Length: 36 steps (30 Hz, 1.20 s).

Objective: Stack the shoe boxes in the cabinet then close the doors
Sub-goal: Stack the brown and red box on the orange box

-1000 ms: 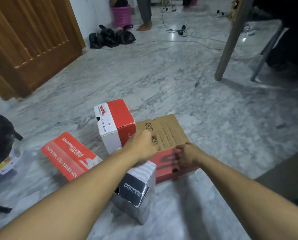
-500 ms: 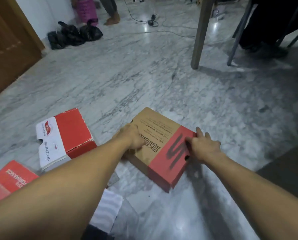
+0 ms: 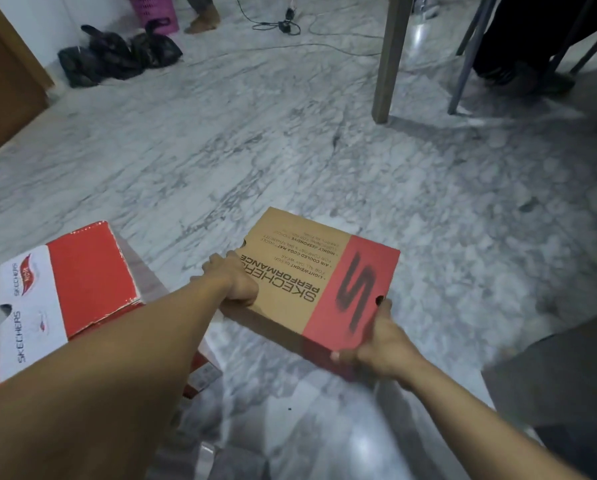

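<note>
A brown shoe box with a red band and a large S (image 3: 311, 271) is tilted just above the marble floor, held at both ends. My left hand (image 3: 233, 280) grips its left edge, fingers curled under. My right hand (image 3: 376, 344) clamps the near right corner on the red band. A red and white shoe box (image 3: 78, 285) stands on the floor to the left, partly behind my left forearm. No cabinet is in view.
A table leg (image 3: 389, 60) and chair legs (image 3: 467, 60) stand at the back right. Black bags (image 3: 117, 55) and a pink basket (image 3: 153, 10) lie by the far wall, with a cable (image 3: 290, 27) and a person's foot (image 3: 201, 19). A wooden door (image 3: 2, 74) is at left.
The brown box has come up off the floor and tilted. My right hand slid from its top to the near right corner. The view turned right, so the flat red box left the frame.
</note>
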{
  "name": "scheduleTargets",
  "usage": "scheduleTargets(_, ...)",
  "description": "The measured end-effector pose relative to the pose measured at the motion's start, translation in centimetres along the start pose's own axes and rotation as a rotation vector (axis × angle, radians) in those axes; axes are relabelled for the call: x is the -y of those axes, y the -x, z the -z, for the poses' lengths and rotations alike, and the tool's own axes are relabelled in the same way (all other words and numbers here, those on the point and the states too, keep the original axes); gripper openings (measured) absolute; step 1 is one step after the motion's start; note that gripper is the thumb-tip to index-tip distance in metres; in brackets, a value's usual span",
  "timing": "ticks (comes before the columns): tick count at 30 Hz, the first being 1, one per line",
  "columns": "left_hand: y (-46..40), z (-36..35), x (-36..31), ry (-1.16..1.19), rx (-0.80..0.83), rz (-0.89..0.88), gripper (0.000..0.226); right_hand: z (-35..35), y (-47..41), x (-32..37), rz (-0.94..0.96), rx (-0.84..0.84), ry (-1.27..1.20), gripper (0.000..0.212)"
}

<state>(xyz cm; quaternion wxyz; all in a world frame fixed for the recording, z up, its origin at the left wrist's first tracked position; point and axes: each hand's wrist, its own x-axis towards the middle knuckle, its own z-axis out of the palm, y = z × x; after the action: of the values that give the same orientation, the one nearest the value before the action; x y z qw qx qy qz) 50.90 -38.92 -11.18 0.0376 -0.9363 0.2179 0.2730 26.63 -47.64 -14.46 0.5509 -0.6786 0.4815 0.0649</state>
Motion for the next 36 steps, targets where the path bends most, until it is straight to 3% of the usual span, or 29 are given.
scheduleTargets(3, -0.2, -0.1, 0.3, 0.047, 0.080, -0.035, 0.095, 2.6, -1.6, -0.1, 0.127, -0.093, 0.012, 0.104)
scheduleTargets(9, -0.6, -0.7, 0.4, 0.219, 0.165, -0.125, 0.151, 3.1, -2.7, -1.1, 0.237, -0.130, -0.008, 0.113)
scheduleTargets(13, 1.0, 0.3, 0.7, 0.374, 0.150, -0.176, 0.124, 4.1, -2.8, -0.9, 0.228, -0.194, -0.044, 0.129)
scheduleTargets(16, 2.6, 1.7, 0.3, 0.464, 0.126, -0.180, 0.123, 5.7, -1.8, 0.1, 0.245, -0.224, -0.026, 0.133)
scheduleTargets(22, 7.8, 7.1, 0.1, 0.586, 0.063, -0.264, 0.103, 9.8, 3.3, 5.6, 0.334, -0.242, -0.019, 0.117)
scheduleTargets(26, 12.3, 10.9, 1.5, 0.660, -0.021, -0.342, 0.088, 11.5, 8.1, 10.2, 0.376, -0.272, 0.017, 0.095)
scheduleTargets(36, 23.8, 17.8, 9.2, 0.800, -0.220, -0.388, 0.076, 12.5, 20.6, 19.1, 0.558, -0.261, 0.124, 0.132)
